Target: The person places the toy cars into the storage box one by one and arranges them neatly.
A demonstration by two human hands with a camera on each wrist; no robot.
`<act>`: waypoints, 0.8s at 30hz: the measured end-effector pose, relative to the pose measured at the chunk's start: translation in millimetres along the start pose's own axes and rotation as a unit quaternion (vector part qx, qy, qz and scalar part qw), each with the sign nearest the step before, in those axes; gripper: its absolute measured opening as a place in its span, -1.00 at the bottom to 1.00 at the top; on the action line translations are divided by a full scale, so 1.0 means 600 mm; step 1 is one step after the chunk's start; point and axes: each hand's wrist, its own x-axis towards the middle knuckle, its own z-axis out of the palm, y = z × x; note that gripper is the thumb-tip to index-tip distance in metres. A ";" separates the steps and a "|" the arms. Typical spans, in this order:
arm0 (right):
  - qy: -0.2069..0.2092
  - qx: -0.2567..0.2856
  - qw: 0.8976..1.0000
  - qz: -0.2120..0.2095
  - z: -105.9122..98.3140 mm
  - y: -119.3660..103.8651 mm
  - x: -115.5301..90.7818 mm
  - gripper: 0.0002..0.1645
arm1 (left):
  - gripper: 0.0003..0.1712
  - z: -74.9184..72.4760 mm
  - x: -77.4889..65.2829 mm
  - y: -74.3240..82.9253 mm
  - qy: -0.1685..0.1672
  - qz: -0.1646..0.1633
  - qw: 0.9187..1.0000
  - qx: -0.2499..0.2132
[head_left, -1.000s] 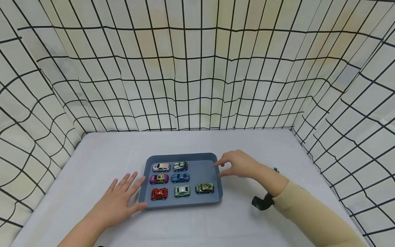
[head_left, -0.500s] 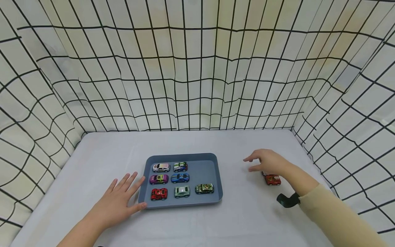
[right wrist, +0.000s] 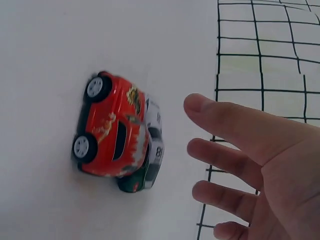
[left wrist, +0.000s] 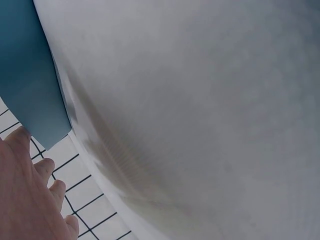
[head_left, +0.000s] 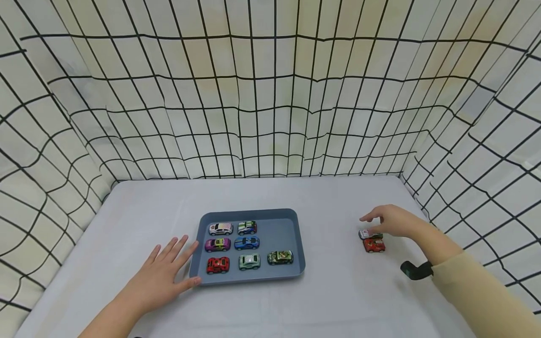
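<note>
My left hand [head_left: 162, 274] lies with spread fingers at the left edge of the grey-blue tray [head_left: 274, 277], holding nothing. Out to the right, my right hand [head_left: 395, 220] hovers just above two toy cars, fingers apart and nothing between them. One is a red toy car [right wrist: 112, 125] with a flame pattern; beside it stands a white and dark green toy car [right wrist: 152, 155], partly covered by the red one in the right wrist view. Inside the tray, a camouflage toy car [head_left: 280, 257] stands at the lower right, and a blue toy car [head_left: 247, 242] near the middle.
Also in the tray are a white toy car [head_left: 220, 229], a purple toy car [head_left: 217, 245], a red toy car [head_left: 218, 265] and a pale green toy car [head_left: 249, 262]. A white cloth [head_left: 329, 291] covers the table. Black-gridded walls [head_left: 262, 108] enclose it.
My right hand has moved right, from the tray's right edge to above the two cars on the cloth, which its arm had hidden. The left hand and the tray's cars have stayed put.
</note>
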 end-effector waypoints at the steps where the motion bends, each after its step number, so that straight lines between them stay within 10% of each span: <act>1: -0.006 0.003 1.000 0.003 -0.001 0.002 -0.001 -0.55 | 0.12 0.000 0.000 0.000 0.000 0.000 1.000 0.000; 24: -0.041 -0.002 0.999 0.012 0.021 0.029 0.018 -0.70 | 0.10 -0.006 0.000 0.004 0.001 -0.001 1.000 -0.001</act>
